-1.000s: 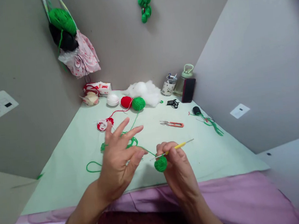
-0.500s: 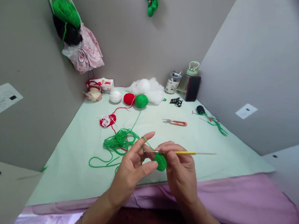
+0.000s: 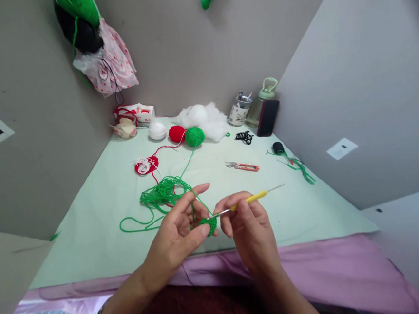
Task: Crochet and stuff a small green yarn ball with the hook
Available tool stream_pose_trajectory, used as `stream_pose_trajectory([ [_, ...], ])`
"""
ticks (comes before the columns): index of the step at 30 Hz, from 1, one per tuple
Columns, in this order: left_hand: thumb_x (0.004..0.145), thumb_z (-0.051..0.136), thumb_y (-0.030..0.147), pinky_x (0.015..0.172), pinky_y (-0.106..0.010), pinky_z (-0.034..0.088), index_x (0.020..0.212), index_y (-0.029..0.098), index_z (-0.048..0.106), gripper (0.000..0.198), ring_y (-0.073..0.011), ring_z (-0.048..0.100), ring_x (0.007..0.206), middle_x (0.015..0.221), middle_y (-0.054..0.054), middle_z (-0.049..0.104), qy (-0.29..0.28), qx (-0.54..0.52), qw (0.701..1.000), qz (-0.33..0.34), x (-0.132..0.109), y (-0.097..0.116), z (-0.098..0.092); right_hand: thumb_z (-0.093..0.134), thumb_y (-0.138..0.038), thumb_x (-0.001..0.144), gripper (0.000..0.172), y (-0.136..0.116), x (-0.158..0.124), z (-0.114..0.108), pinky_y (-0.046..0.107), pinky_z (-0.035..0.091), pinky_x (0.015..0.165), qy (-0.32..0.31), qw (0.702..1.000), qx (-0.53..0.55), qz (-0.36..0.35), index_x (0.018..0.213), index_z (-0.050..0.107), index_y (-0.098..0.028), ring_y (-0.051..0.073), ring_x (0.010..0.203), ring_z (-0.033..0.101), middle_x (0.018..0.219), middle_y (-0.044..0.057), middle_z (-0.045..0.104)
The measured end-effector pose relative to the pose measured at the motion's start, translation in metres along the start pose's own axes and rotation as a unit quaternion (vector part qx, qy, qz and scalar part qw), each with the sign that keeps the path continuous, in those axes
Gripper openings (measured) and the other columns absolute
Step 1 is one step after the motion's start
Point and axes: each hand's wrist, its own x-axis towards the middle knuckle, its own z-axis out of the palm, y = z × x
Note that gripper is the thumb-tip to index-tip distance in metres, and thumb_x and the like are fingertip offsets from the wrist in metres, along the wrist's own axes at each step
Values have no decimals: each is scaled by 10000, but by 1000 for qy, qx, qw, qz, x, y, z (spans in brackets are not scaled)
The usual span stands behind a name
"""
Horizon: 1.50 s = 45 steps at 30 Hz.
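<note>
Between the thumb and fingers of my left hand (image 3: 181, 228) is a small piece of green crochet work (image 3: 210, 224), pinched at its edge. Green yarn runs from the work up over my raised left index finger. My right hand (image 3: 251, 226) is closed round the yellow handle of a crochet hook (image 3: 253, 198). The hook's metal tip meets the top of the crochet work, and its other thin end points up to the right. Behind my left hand lies a loose tangle of green yarn (image 3: 161, 191), with a strand leading back to a green yarn ball (image 3: 195, 136).
At the back are a red yarn ball (image 3: 177, 134), a white ball (image 3: 157, 130), white stuffing (image 3: 209, 120), a pen cup (image 3: 240, 111), a bottle (image 3: 257, 111) and a phone (image 3: 268, 117). Orange thread snips (image 3: 242, 166) lie mid-table. A red crochet piece (image 3: 147, 165) is left; a black spool (image 3: 278, 147) right.
The crochet work has moved slightly left in my left hand. The hook has tilted, its far end now higher, and my right hand has drawn a little away from the work. The camera view shifted.
</note>
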Motion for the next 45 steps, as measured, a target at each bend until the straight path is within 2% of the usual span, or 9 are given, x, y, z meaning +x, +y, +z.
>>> stream_pose_trajectory([
  [11,944,709,280,925,-306,491,1444,401,574,532,-160,590,939,990,3,589,50,150,987,-4,-6,3,-4,522,-292,1064,224,-5,-9,-6,254,514,535,-34,987,-122,-104,982,718,-223,112,569,662,924,46,776],
  [18,940,700,226,975,-338,483,1357,353,643,440,-174,615,961,1044,-4,682,109,302,942,101,-7,3,-1,531,-187,1042,252,-9,-18,-11,373,587,770,-89,914,-315,-240,1070,769,-266,226,908,743,868,60,774],
  [22,918,708,152,1018,-354,467,1314,338,680,439,-175,647,962,1007,8,718,107,359,911,172,-8,4,1,507,-237,1062,264,-10,-17,-15,383,611,768,-101,896,-338,-270,1065,770,-263,237,901,764,792,48,770],
  [25,901,722,137,1064,-349,422,1242,336,724,394,-176,630,1035,1067,7,727,134,337,917,168,-9,4,3,564,-224,1039,243,-3,-17,-20,325,640,728,-114,840,-407,-339,1191,748,-271,205,882,776,977,65,799],
  [30,858,812,293,836,-263,470,1427,349,625,602,-125,557,839,905,21,616,130,59,989,-34,-5,2,9,675,-43,923,527,12,-16,-23,306,663,794,-103,722,-522,-442,1381,673,-303,216,977,770,1115,82,769],
  [32,830,834,325,725,-225,440,1412,314,650,611,-103,505,774,894,12,581,101,-57,988,-106,-1,4,8,650,-41,939,483,12,-15,-21,322,657,797,-100,744,-495,-438,1361,686,-274,219,1003,757,1121,95,761],
  [34,796,859,317,654,-193,390,1348,278,705,574,-82,455,729,871,10,556,99,-112,979,-139,3,8,5,599,-70,979,380,8,-14,-18,341,645,775,-87,811,-430,-387,1286,721,-259,212,965,747,1083,88,768],
  [39,768,883,312,706,-178,408,1211,280,786,454,-92,476,795,892,2,579,127,-71,986,-84,4,13,0,562,-171,1030,219,-4,-9,-11,323,589,651,-27,947,-220,-233,1052,766,-249,156,696,671,880,40,745],
  [45,838,843,325,896,-252,458,1259,359,760,431,-142,562,946,975,-3,654,65,10,996,-65,-1,5,4,618,-176,1008,196,1,-6,-7,344,610,782,-63,938,-254,-229,1060,789,-256,204,948,720,970,59,772],
])
